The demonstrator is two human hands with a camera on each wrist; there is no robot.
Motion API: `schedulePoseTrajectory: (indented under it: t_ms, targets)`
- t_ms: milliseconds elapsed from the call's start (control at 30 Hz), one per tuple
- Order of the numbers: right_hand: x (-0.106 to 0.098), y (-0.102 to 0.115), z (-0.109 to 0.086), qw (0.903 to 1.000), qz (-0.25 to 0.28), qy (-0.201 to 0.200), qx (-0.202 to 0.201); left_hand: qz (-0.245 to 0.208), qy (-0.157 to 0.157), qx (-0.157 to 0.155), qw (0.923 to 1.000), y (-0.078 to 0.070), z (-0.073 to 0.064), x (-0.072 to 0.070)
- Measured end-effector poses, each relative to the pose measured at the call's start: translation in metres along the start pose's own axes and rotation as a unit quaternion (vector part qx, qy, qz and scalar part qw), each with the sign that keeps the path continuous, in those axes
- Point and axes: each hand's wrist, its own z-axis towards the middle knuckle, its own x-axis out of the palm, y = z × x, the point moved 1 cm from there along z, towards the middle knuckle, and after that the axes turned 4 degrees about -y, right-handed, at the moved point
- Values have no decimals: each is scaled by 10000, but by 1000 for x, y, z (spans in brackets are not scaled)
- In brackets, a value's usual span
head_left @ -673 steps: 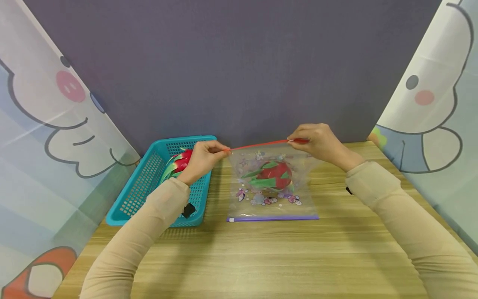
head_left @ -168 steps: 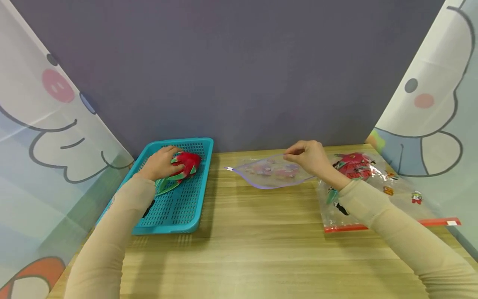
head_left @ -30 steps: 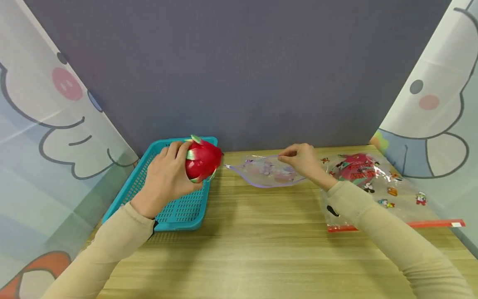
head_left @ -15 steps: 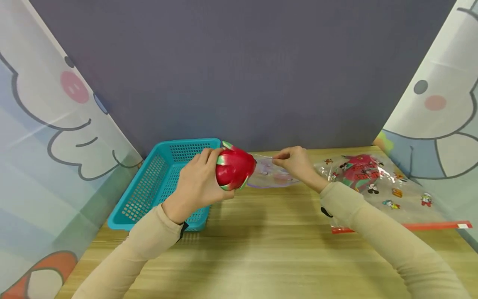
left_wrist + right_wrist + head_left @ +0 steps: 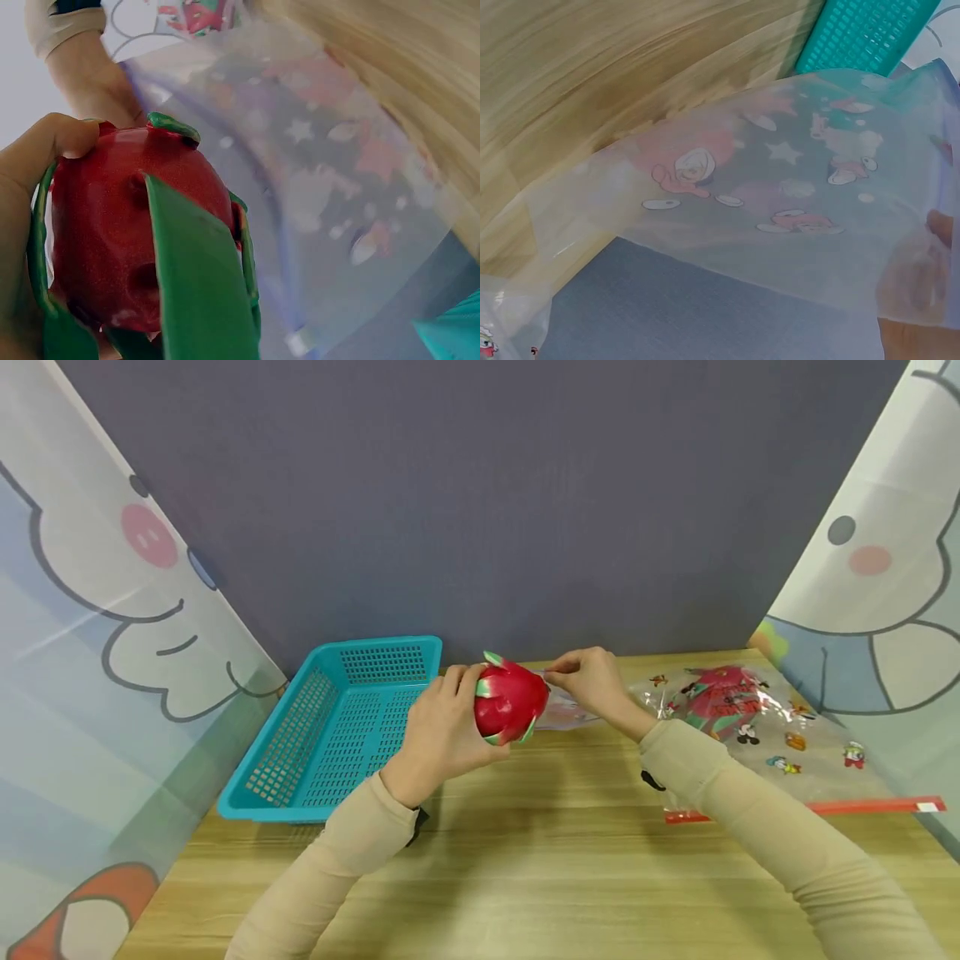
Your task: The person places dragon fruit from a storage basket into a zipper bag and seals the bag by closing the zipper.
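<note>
In the head view, my left hand [image 5: 442,727] grips a red dragon fruit [image 5: 513,702] with green leaf tips, held above the table beside my right hand [image 5: 596,685]. My right hand pinches the purple-edged rim of a clear zip bag [image 5: 566,717], which the fruit partly hides. From the left wrist, the dragon fruit [image 5: 120,225] appears close up, its long green leaf toward the camera, with the bag's mouth [image 5: 277,217] beyond it. Printed stars and figures show on the bag [image 5: 795,187] in the right wrist view, with fingers [image 5: 915,281] at the right edge seen through the film.
A turquoise basket [image 5: 258,814] stands at the left with nothing seen inside. On the right of the wooden table [image 5: 510,877] lies a red-edged clear zip bag [image 5: 817,768] with a red and green dragon fruit [image 5: 720,693] in it. A dark grey panel [image 5: 480,510] rises behind.
The dragon fruit, lifted earlier from the basket, has moved right in my left hand to the purple-edged bag. My right hand still pinches the rim. The red-edged bag came to the right side earlier.
</note>
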Motion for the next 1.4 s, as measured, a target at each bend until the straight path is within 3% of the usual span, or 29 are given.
schedulePoseTrajectory:
  t_ms: [233, 400, 633, 867, 1033, 1400]
  targets:
    - [1, 7, 3, 9994, 279, -107, 154, 693, -255, 473, 9961, -6, -4, 17]
    - [3, 6, 3, 9983, 440, -101, 357, 965, -179, 610, 9933, -9, -5, 27]
    - [2, 4, 3, 9974, 504, -236, 466, 1413, -189, 1135, 9833, -14, -8, 39]
    - [5, 5, 3, 9965, 546, -219, 596, 1302, 50, 1390, 9817, -24, -16, 43]
    - [5, 3, 2, 9955, 548, -288, 720, 1197, 45, 1560, 9805, -31, -20, 44]
    - [6, 3, 3, 9947, 648, -450, 663, 1406, -11, 1736, 9747, -37, -27, 42]
